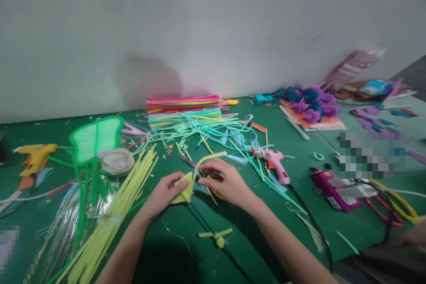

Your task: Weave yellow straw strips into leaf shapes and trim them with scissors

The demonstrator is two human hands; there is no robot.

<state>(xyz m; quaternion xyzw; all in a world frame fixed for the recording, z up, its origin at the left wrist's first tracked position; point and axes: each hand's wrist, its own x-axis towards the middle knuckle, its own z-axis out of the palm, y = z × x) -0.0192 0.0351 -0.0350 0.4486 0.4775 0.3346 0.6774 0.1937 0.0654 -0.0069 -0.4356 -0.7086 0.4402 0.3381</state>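
Pinched in my left hand (164, 195) is a flat yellow piece with a pointed lower end (185, 191), apparently made of pipe cleaner. A bent yellow pipe cleaner (210, 155) rises from beside that piece and curves to the right. My right hand (228, 182) grips it low down, fingers closed, close to the left hand. Scissors (189, 162) lie under the right hand, partly hidden by it. Below both hands, a small yellow bow-like piece (218, 236) sits beside a thin dark line across the green table (179, 248).
Left are a bundle of yellow pipe cleaners (113, 217), a green wing-shaped frame (96, 140) and a yellow glue gun (35, 157). Coloured pipe cleaners (183, 106) lie behind. To the right are a pink glue gun (274, 164), a magenta box (333, 191) and another person's arm (411, 233).
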